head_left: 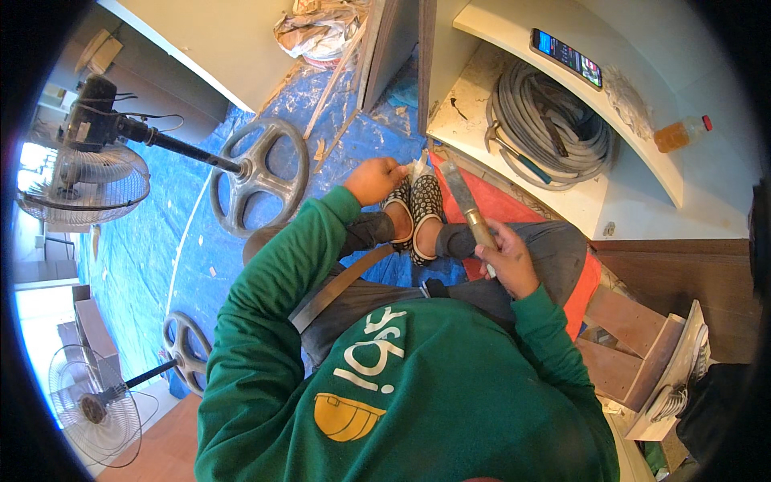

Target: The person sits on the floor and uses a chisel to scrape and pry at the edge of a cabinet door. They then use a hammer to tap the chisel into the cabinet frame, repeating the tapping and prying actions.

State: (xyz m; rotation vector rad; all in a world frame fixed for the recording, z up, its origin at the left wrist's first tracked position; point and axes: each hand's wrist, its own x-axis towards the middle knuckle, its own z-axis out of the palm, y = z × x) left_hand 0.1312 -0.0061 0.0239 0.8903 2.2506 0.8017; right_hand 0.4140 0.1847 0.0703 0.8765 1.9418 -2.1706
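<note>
My right hand [511, 259] is wrapped round the handle of a chisel [460, 191]. Its flat metal blade points away from me, and a brass-coloured collar joins it to the wooden handle. Ahead of my body, my left hand [374, 181] is closed with the fingertips pinched together. A crumpled whitish scrap [418, 166] lies against those fingertips; what exactly they grip is too small to make out. Both hands are on either side of my dark patterned clogs [426, 205], the left one close to their toes.
A low cabinet shelf [514, 32] at right bears a phone [566, 58]; below are a coiled grey hose [514, 96] and a hammer [526, 162]. A bottle [683, 134] stands nearby. Two stand fans [257, 173] [96, 406] are at left, on a blue tarp [201, 265].
</note>
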